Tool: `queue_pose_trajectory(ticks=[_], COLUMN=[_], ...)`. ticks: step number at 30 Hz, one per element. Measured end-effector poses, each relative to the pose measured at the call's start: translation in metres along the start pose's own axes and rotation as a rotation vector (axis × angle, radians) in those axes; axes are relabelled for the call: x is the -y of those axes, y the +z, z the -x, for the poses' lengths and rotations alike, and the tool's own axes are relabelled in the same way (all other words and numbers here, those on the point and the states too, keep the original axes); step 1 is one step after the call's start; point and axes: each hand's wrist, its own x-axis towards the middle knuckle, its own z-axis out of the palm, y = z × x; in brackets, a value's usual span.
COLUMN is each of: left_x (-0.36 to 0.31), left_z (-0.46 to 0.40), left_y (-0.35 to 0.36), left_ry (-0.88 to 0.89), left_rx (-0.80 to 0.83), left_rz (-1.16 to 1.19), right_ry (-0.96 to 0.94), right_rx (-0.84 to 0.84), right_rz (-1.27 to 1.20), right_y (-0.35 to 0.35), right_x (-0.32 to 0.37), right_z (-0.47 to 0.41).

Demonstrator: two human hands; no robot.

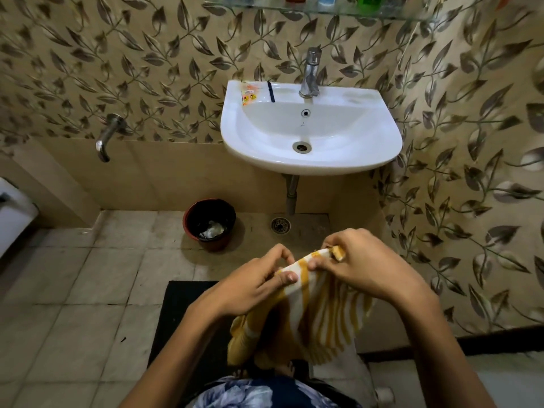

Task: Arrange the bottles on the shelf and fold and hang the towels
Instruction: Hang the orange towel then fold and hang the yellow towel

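Observation:
A yellow and white striped towel (pixel 312 316) hangs in front of me, below the sink. My left hand (pixel 253 284) pinches its top edge between thumb and fingers. My right hand (pixel 368 266) grips the same top edge a little to the right, fingers curled over a bunched corner. The two hands are close together, and the rest of the towel drapes down toward my feet. At the top of the view a glass shelf (pixel 338 10) on the wall carries several bottles (pixel 368 0), cut off by the frame.
A white wall-mounted sink (pixel 382 136) with a chrome tap (pixel 310 75) is straight ahead. A dark bin (pixel 210 223) stands on the tiled floor to its lower left. A wall spout (pixel 106 136) sticks out at left. A black mat (pixel 182 313) lies underfoot.

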Motion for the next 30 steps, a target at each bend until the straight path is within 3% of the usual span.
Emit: queue_pose_trajectory(ticks=[7,11,17,20,23,25,30], left_x=[0.014,0.019,0.004,-0.001,-0.007,-0.01,-0.011], left_z=[0.007,0.01,0.001,0.002,0.003,0.004,0.011], left_y=[-0.008,-0.012,0.003,0.006,0.008,0.007,0.0], left_ry=[-0.018,-0.044,-0.017,0.016,0.044,0.069,0.054], left_rx=[-0.005,-0.049,-0.152,-0.155,-0.144,-0.143,-0.16], left_rz=[-0.006,-0.036,-0.149,-0.229,-0.276,-0.283,-0.265], right_ry=[0.168,0.385,0.579,0.402,0.047,-0.089,-0.142], right_rx=[-0.215,-0.386,-0.372,-0.235,0.042,0.208,0.243], right_rz=[-0.093,-0.14,-0.128,-0.197,-0.331,-0.316,-0.227], right_y=[-0.048,-0.061,-0.034,-0.018,0.003,0.019,0.032], right_x=[-0.047,-0.087,-0.094,-0.071,-0.028,-0.006,0.007], right_z=[0.021,0.03,0.019,0.019,0.017,0.012,0.001])
